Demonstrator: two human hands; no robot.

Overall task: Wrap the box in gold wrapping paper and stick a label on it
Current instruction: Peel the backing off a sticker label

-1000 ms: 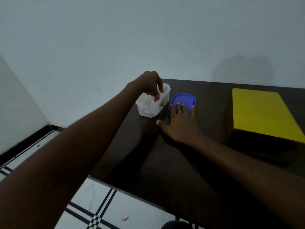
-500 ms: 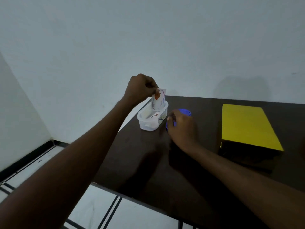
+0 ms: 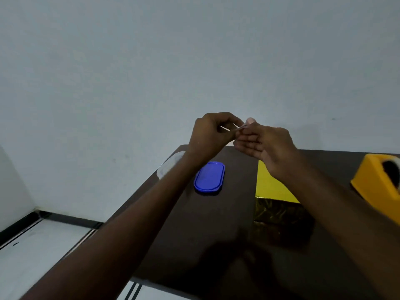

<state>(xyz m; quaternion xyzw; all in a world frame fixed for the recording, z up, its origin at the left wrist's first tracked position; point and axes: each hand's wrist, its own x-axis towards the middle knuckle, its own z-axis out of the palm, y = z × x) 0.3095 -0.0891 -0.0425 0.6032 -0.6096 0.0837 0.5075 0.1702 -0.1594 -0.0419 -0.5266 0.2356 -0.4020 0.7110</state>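
Dark table (image 3: 194, 234), both hands (image 3: 240, 135) pinching small label (image 3: 237, 127), clear tub (image 3: 171, 165) contents hidden

A plain room, likely a home: bare pale wall (image 3: 151, 72), tiled floor (image 3: 39, 252), dark table (image 3: 194, 234) with tape dispenser (image 3: 381, 187).

A dark brown desk (image 3: 194, 230) runs from the near right toward the far wall. On its far left part lies a blue oval lid (image 3: 209, 177), flat on the surface. Left of the lid, at the desk's left edge, a clear plastic container (image 3: 171, 164) shows only in part. At the right edge stands a yellow tape dispenser (image 3: 377, 182), cut off by the frame. A plain pale wall (image 3: 151, 72) rises behind. Lower left, a white tiled floor (image 3: 39, 252) with dark lines meets a black skirting.
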